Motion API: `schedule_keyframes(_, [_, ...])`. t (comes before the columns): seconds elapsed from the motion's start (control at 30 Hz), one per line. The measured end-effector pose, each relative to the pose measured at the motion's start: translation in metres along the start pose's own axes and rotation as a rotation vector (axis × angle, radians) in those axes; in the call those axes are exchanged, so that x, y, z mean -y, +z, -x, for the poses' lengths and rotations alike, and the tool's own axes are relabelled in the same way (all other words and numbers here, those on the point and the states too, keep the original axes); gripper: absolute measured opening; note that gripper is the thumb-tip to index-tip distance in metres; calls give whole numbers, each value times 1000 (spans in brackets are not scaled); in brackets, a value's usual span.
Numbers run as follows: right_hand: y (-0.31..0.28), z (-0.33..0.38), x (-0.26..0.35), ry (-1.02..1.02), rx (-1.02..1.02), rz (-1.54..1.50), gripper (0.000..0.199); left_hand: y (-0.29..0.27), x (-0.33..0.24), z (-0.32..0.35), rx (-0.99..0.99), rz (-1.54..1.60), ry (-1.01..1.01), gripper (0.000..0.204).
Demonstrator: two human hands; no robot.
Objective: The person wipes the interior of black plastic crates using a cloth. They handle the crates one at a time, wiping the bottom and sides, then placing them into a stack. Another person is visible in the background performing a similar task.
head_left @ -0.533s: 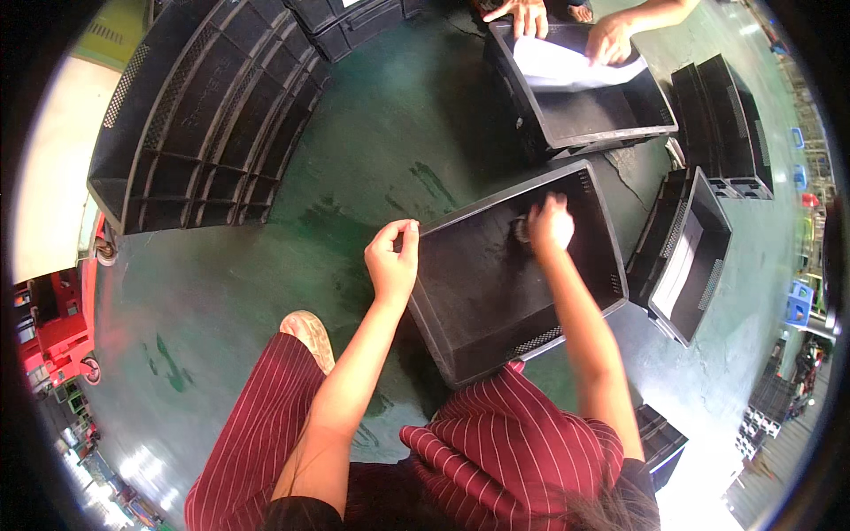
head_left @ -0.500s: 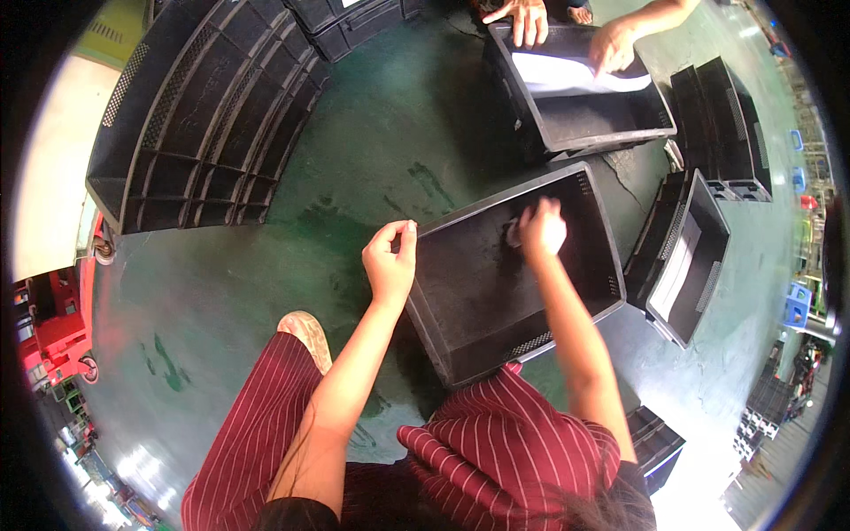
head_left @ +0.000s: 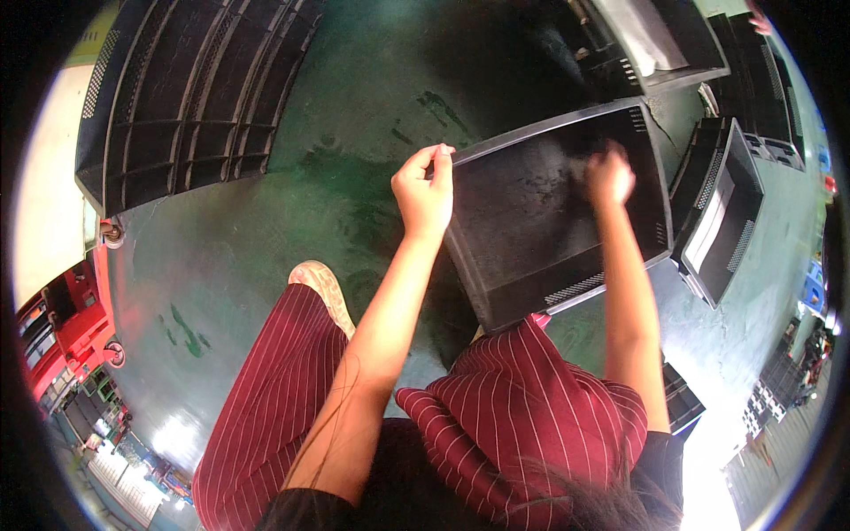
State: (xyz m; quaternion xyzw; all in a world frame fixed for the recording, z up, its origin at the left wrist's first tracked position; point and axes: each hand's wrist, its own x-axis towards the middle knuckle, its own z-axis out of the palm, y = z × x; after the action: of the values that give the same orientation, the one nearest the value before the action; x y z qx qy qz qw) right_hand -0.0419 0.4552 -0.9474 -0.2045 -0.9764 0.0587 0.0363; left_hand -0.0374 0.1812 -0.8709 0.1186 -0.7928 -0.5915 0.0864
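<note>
A black plastic crate (head_left: 522, 226) sits tilted in front of my knees, its open inside facing me. My left hand (head_left: 425, 190) is closed on the rim at the crate's far left corner, thumb on top. Inside the crate, close to its right end, is my right hand (head_left: 611, 180), blurred by motion. Its fingers look curled against the inner surface; what they hold is hidden. Faint pale smudges show on the crate's inside near this hand.
Another black crate (head_left: 691, 75) with a white sheet stands at the far right. A further crate (head_left: 742, 212) with white paper lies right of mine. Stacked black crates (head_left: 195, 97) rise at the left, near a red wheeled cart (head_left: 75, 310). The green floor (head_left: 372, 115) has dark wet marks.
The view has shifted, so my crate and hands appear farther right and higher. My right hand is still inside the crate. The other person's hands have left the far crate.
</note>
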Motion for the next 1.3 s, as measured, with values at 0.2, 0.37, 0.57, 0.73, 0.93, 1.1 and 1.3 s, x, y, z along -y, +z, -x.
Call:
schedule_keyframes(0.2, [-1,35,18,-168,-218,-57,28,17,-1,8,-17,-28,39,17])
schedule_keyframes(0.37, [-10,104,95,-729,212,-87,34,19,-4,8,-15,-40,25,18])
schedule_keyframes(0.57, [-21,94,69,-969,318,-353,37,27,-1,3,62,-47,106,16])
schedule_keyframes(0.73, [-2,33,-67,-515,-22,-61,37,21,4,7,104,124,-41,16])
schedule_keyframes(0.93, [-26,58,-9,-122,25,-260,44,21,17,8,57,508,-125,20])
schedule_keyframes(1.1, [-3,96,106,-429,139,-455,25,22,22,6,120,523,-128,21])
schedule_keyframes(1.3, [-17,119,117,-636,409,-543,11,11,21,3,109,473,-112,21])
